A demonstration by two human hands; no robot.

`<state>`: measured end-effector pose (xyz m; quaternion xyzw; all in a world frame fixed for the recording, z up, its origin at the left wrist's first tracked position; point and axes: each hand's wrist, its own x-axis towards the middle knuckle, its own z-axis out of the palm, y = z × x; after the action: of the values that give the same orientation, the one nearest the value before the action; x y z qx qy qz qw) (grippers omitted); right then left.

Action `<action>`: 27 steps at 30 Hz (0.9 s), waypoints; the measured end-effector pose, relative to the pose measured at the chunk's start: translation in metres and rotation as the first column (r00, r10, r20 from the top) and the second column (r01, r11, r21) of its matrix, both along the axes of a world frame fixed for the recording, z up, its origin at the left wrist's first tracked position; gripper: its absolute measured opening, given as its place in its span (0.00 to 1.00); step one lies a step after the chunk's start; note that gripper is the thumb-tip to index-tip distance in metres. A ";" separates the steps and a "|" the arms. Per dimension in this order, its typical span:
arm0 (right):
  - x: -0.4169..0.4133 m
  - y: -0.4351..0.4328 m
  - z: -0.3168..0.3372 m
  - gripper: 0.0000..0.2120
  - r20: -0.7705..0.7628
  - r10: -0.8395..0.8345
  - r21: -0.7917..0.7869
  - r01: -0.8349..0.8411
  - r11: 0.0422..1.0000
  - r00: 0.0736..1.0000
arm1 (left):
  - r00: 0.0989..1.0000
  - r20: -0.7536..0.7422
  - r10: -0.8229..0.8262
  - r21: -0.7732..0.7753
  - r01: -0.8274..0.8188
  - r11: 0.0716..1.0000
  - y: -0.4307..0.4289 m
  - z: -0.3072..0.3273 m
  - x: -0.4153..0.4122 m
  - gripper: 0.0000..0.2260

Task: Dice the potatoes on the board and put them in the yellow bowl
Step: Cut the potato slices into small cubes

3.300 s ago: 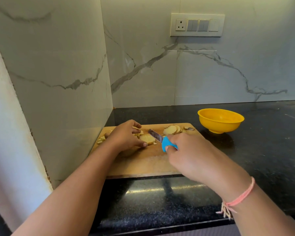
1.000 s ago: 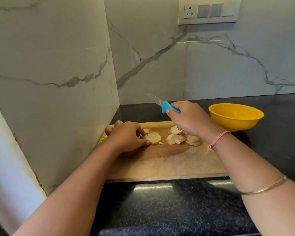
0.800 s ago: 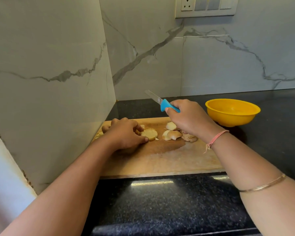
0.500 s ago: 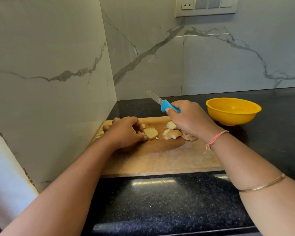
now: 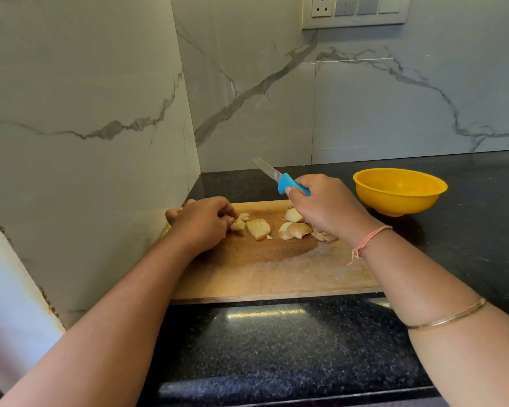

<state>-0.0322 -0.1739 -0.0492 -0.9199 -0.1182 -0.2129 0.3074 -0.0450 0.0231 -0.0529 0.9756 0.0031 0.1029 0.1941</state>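
The cutting board (image 5: 265, 268) lies on the black bench (image 5: 276, 348). At the board's far left, the left hand (image 5: 202, 223) pinches a small potato piece (image 5: 237, 225). Potato slices (image 5: 294, 230) lie at the board's far middle. Above them the right hand (image 5: 325, 205) grips a blue-handled knife (image 5: 279, 178), blade raised. The yellow bowl (image 5: 398, 190) stands right of the board.

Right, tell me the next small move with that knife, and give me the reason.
Probably bring the knife down onto the potato slice beside the left hand and cut it into cubes. The right hand holds the blade lifted clear of the cutting board, the left fingertips are pinching a small piece next to that slice, and the yellow bowl looks empty.
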 end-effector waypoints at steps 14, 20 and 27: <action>0.000 0.000 0.002 0.14 0.007 0.004 -0.012 -0.004 1.000 1.000 | 0.999 0.051 0.011 0.253 -0.024 0.967 -0.007 0.002 -0.003 0.09; 0.000 -0.001 0.001 0.14 0.008 0.003 0.001 -0.003 1.000 1.000 | 0.995 0.097 -0.020 0.204 0.000 0.979 -0.009 0.005 -0.004 0.11; -0.001 0.000 0.002 0.14 0.000 -0.001 0.003 0.001 1.000 1.000 | 0.967 -0.053 -0.249 0.158 0.255 0.954 -0.022 -0.002 -0.002 0.20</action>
<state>-0.0328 -0.1744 -0.0471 -0.9195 -0.1173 -0.2132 0.3086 -0.0472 0.0015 -0.0551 0.9821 -0.1267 0.0613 0.1250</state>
